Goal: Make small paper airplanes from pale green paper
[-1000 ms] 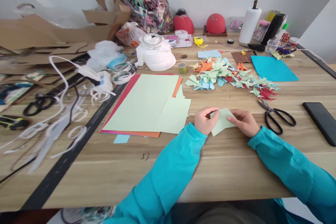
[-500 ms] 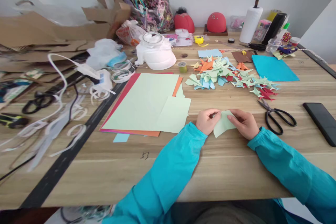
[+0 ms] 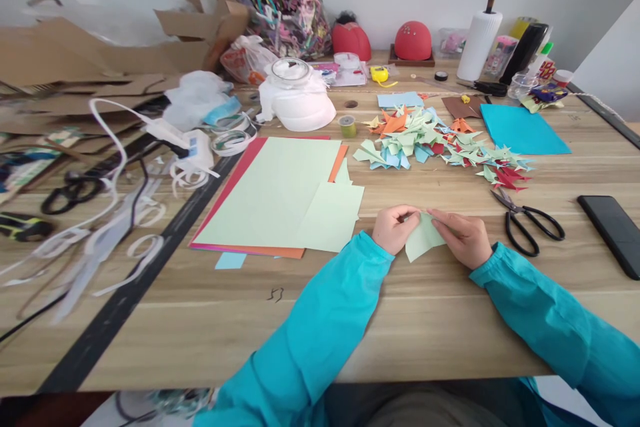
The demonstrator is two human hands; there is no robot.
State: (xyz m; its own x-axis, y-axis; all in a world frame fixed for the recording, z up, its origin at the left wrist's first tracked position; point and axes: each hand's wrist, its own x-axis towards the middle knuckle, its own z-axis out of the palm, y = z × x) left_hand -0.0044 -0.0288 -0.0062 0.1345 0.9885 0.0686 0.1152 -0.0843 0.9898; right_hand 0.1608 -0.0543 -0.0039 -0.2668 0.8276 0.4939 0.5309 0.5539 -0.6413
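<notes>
A small pale green sheet of paper [image 3: 421, 241] with crease lines is held between my two hands, just above the wooden table. My left hand [image 3: 395, 228] pinches its upper left edge. My right hand [image 3: 465, 235] is closed on the upper right edge, its fingertips close to the left ones. Left of my hands lie a pale green square [image 3: 334, 217] and a stack of larger coloured sheets topped by a green one [image 3: 270, 190]. Beyond them is a pile of folded paper pieces [image 3: 420, 135] in green, blue, orange and red.
Black-handled scissors [image 3: 529, 220] and a phone [image 3: 613, 233] lie to the right. A blue sheet [image 3: 523, 129] is behind them. White cables [image 3: 117, 173], a spool [image 3: 347, 126], cardboard [image 3: 55, 57] and a bag of coloured scraps [image 3: 285, 10] crowd the left and back.
My right hand has shifted slightly left along the paper's top edge, its fingers now flatter and nearer my left fingertips. The left hand has hardly moved.
</notes>
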